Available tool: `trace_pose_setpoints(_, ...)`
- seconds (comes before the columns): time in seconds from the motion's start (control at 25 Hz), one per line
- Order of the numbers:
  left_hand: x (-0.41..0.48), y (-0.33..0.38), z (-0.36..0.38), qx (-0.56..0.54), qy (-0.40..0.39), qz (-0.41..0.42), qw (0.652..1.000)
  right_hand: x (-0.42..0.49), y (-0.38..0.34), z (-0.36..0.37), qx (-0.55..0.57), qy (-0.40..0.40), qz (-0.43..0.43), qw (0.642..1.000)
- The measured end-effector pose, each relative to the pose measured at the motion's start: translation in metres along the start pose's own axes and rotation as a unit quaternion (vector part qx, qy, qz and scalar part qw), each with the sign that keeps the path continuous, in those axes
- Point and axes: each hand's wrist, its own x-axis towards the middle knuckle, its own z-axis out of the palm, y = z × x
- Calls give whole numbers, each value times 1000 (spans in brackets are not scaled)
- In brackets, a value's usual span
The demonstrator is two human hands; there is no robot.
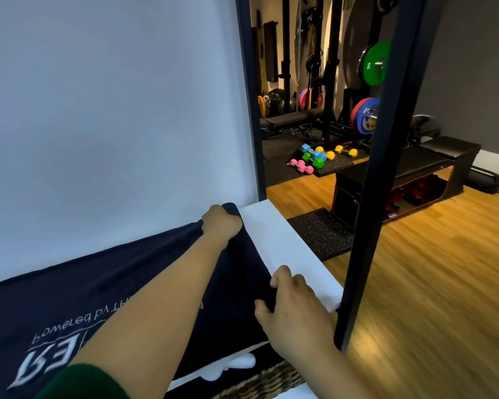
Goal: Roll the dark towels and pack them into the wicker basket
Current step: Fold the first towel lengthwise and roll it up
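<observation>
A dark navy towel [121,286] with white lettering lies spread flat on a white shelf [285,249]. My left hand [221,223] grips the towel's far right corner, which bunches up near the wall. My right hand [293,303] pinches the near right corner at the towel's edge. Below the shelf at the bottom of the view, the rim of the wicker basket [267,380] shows, with dark fabric and a bit of white inside it.
A white wall [113,110] rises right behind the shelf. Dark upright posts [366,226] stand at the shelf's right end. Beyond them lie a wooden floor, a black bench [432,168], coloured dumbbells [314,159] and weight racks.
</observation>
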Motion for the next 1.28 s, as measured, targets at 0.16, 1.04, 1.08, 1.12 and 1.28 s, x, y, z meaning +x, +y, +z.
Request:
trace_pose_setpoints(0.16, -8, -22, -3, -65, 25, 13, 997, -12, -7, 28, -29, 64, -75, 995)
trace_pose_setpoints(1.04, -21, -11, 7, 189, 97, 249, 945, -4, -3, 17, -118, 24, -61, 991)
trace_pose_setpoints(1.08, -18, -13, 5, 212, 80, 257, 939, -5, -2, 22, -125, 46, -74, 988)
trace_pose_setpoints(1.12, -17, -14, 3, 228, 52, 251, 939, -6, -1, 23, -127, 60, -84, 986)
trace_pose_setpoints(1.28, -19, 2, -5, 217, -2, 189, 958, -8, 2, 25, -152, 50, -128, 979)
